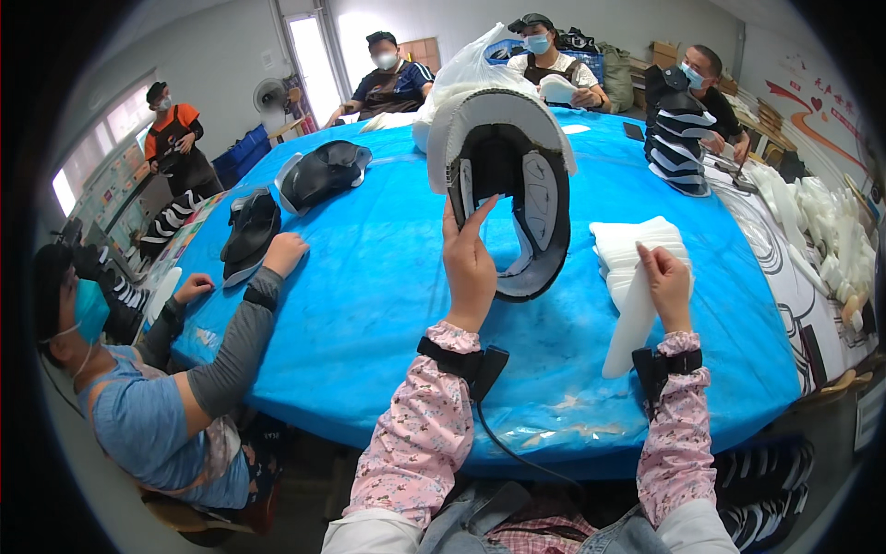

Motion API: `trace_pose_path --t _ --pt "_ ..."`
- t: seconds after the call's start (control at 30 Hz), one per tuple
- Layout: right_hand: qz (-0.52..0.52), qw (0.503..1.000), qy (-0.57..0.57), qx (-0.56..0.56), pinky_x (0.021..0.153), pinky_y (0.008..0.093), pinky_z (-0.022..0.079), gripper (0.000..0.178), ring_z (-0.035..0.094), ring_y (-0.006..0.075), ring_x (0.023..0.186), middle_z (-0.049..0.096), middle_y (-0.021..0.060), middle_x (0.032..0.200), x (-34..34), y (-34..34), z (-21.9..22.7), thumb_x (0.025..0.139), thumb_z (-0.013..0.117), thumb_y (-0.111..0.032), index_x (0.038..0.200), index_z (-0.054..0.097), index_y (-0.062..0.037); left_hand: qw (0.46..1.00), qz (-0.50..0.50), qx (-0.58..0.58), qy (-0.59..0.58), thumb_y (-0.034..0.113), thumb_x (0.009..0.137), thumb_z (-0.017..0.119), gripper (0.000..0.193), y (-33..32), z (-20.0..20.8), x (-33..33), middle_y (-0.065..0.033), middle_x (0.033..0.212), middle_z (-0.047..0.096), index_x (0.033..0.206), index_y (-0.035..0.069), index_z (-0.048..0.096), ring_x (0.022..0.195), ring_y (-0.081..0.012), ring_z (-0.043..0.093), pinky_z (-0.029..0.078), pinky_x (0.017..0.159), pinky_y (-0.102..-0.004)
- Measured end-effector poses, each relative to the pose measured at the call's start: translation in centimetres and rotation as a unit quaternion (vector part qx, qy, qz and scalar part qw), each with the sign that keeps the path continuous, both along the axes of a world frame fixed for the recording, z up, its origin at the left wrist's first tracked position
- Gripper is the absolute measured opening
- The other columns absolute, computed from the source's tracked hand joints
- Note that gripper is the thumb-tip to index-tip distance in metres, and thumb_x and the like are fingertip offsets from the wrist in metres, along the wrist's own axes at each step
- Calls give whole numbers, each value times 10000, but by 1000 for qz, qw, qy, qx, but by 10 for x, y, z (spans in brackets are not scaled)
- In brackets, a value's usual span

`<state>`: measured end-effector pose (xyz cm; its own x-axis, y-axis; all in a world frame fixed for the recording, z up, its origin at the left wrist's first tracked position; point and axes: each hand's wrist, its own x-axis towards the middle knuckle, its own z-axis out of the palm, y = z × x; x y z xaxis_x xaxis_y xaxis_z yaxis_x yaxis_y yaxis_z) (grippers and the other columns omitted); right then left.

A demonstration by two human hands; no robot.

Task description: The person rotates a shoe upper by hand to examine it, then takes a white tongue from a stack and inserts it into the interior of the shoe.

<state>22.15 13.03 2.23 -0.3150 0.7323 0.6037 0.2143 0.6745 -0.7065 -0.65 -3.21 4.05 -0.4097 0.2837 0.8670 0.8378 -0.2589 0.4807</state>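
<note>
Ring-shaped black-and-white piece (551, 208) raised over the desk (369, 351), with a white strip (629, 328) to its right.
The left hand (471, 272) is clamped on the piece's lower left rim, the opening facing the wearer; the right hand (666, 282) has thumb and fingers pinched together on the strip's upper end, which hangs slantwise in front of a pile of white pads (646, 235). Farther out, 2 black-and-white items lie toward the left, the nearer item (251, 224) beside a seated co-worker's arm (231, 355); a tall stack of similar items (678, 138) stands at the far right, and a white plastic bag (475, 69) rests behind the piece.
</note>
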Motion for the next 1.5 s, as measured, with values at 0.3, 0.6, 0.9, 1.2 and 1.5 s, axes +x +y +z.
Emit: trace_pose_path --t 0.3,0.6,0.9,1.2,1.5 --pt "124 983 -129 30 549 310 391 329 454 184 578 454 107 661 -29 -51 -5 806 589 -303 770 432 -16 994 -5 11 -113 -75 791 397 451 -2 0 4 -228 1223 440 1192 90 517 1026 -331 508 423 730 -310" --pt "234 960 24 -152 646 263 416 232 507 147 685 533 82 783 -26 -35 -13 842 325 -139 918 512 -26 990 -73 -69 100 -49 797 419 407 5 3 44 -180 1283 400 1189 26 503 1152 -341 413 311 985 -401" --pt "158 960 -126 -193 427 247 397 306 523 126 525 567 72 682 -4 -28 0 892 322 -188 1011 563 -42 980 -74 -90 163 -50 704 479 297 6 1 39 -216 1299 373 890 73 674 1200 -302 378 251 1016 -439" --pt "273 842 123 -449 618 251 476 349 583 134 753 600 63 880 -6 -19 -1 914 415 -288 1032 538 17 986 -59 -114 109 265 795 576 568 8 -4 44 -185 1382 218 1220 -69 402 1275 -317 232 138 1028 -497" --pt "342 732 290 -513 701 255 491 323 593 144 840 598 73 944 -28 -37 -14 919 418 -281 1054 503 0 965 -140 -159 155 752 694 371 979 4 0 40 -191 1399 173 1278 -33 358 1298 -337 166 62 1037 -499"
